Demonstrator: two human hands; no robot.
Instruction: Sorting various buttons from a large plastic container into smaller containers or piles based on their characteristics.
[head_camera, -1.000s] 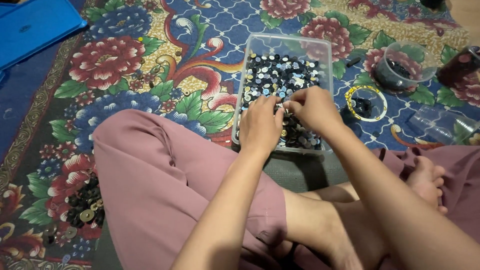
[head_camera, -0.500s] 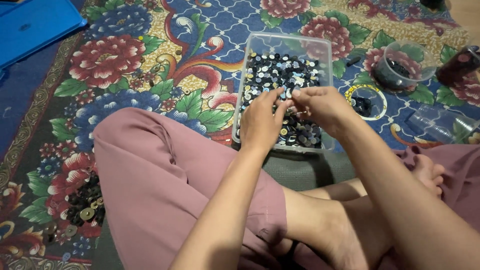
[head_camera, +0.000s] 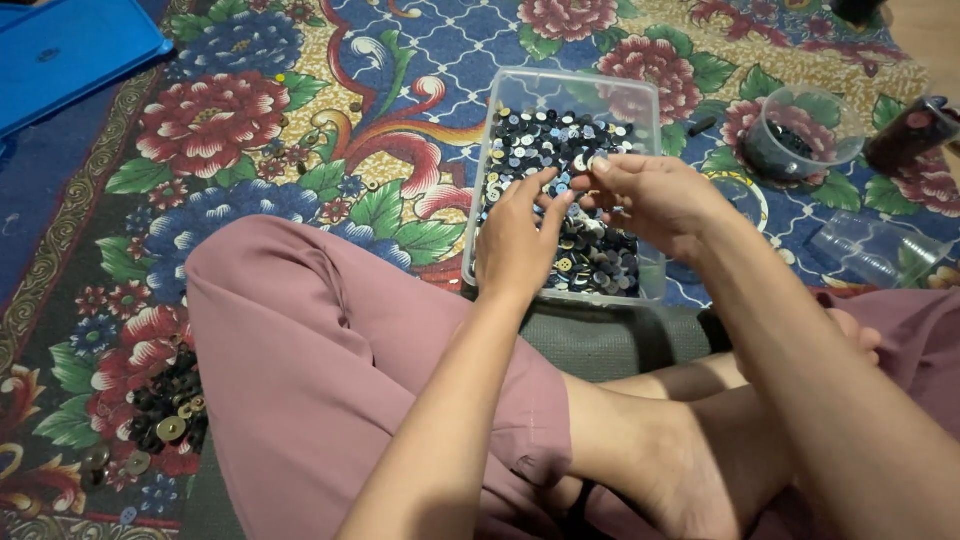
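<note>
Flowered carpet (head_camera: 250, 130) in red, blue and yellow fills most of the frame, and a person in pink trousers sits on it cross-legged. In the upper left corner lies a flat blue lid (head_camera: 70, 50). At the upper centre stands a clear plastic box (head_camera: 570, 85) — it holds many small buttons (head_camera: 555, 135), mostly black, dark blue and white. Both hands are over this box. The left hand (head_camera: 515, 240) has loosely spread fingers touching the buttons; I cannot tell if it holds one. The right hand (head_camera: 655, 195) pinches something small between thumb and fingertips, too small to tell what. At the upper right stands a round clear cup (head_camera: 800, 130) with dark buttons inside. At the lower left a loose pile of dark and brass-coloured buttons (head_camera: 150, 420) lies on the carpet.
</note>
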